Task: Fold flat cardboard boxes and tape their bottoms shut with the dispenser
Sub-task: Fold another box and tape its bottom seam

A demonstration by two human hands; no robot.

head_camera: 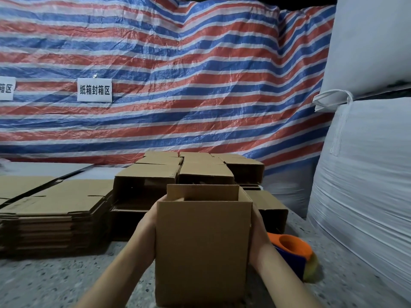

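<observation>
An erected cardboard box (203, 247) stands upright in the near centre, its open top facing up and one flap (201, 192) standing at the far edge; it is held between both hands above or on the speckled bench (55, 283), and whether its bottom touches the surface cannot be told, since the lower edge runs out of view; the left hand (153, 215) lies against the box's left wall with fingers reaching toward the top rim, and its grip on the box is real but mostly hidden behind the cardboard; the right hand (258, 232) presses the box's right wall, its fingers also hidden, so both hands are grasping the box from the sides; just right of the right forearm lies the tape dispenser (293, 252), orange and blue with a yellowish roll at its near end, resting on the bench and apart from the box; to the left sits a stack of flat cardboard blanks (55, 210); behind the held box stands a cluster of folded boxes (189, 172), piled close together; a striped red, white and blue tarpaulin (178, 74) hangs behind, bearing a white sign (94, 90) with printed characters; large white sacks (367, 152) rise at the right.
</observation>
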